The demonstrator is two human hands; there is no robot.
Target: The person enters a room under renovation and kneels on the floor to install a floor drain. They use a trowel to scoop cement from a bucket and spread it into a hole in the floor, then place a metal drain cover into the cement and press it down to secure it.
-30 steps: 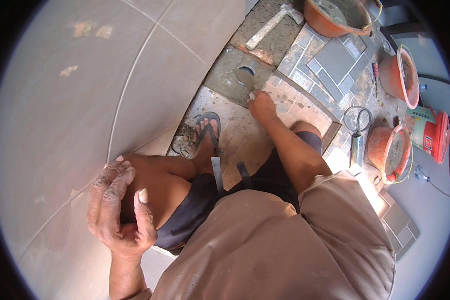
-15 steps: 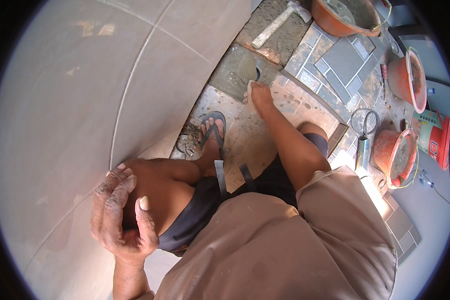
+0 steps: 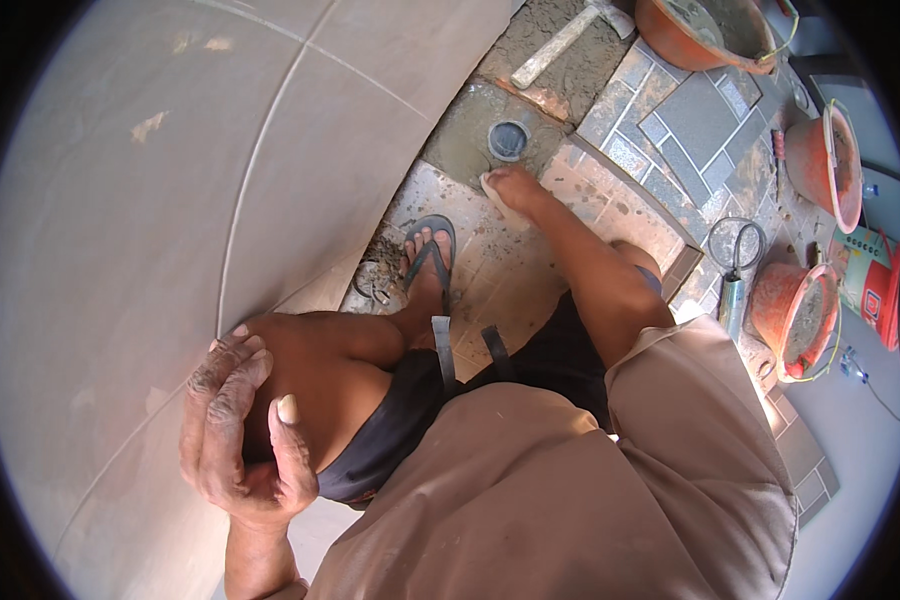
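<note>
My right hand (image 3: 518, 188) is closed around the pale handle of a trowel (image 3: 494, 195), low over the wet grey mortar (image 3: 460, 135). The trowel's blade is hard to make out against the mortar. Just beyond that hand, a round drain opening (image 3: 508, 141) is set into the patch. My left hand (image 3: 232, 430) holds nothing; it rests by my bent left knee with fingers loosely curved and thumb apart. A hammer (image 3: 560, 45) with a pale handle lies on the rougher mortar farther off.
On the left rises a large tiled wall (image 3: 150, 250). Patterned tiles (image 3: 700, 120) lie at the right. Orange buckets stand there: one at the back (image 3: 685, 35), another (image 3: 820, 165) and a nearer one (image 3: 795, 310). My sandalled foot (image 3: 430, 255) is beside the mortar.
My right hand has drawn back toward me with the trowel, away from the drain opening, which now shows fully. My left hand stays on the knee.
</note>
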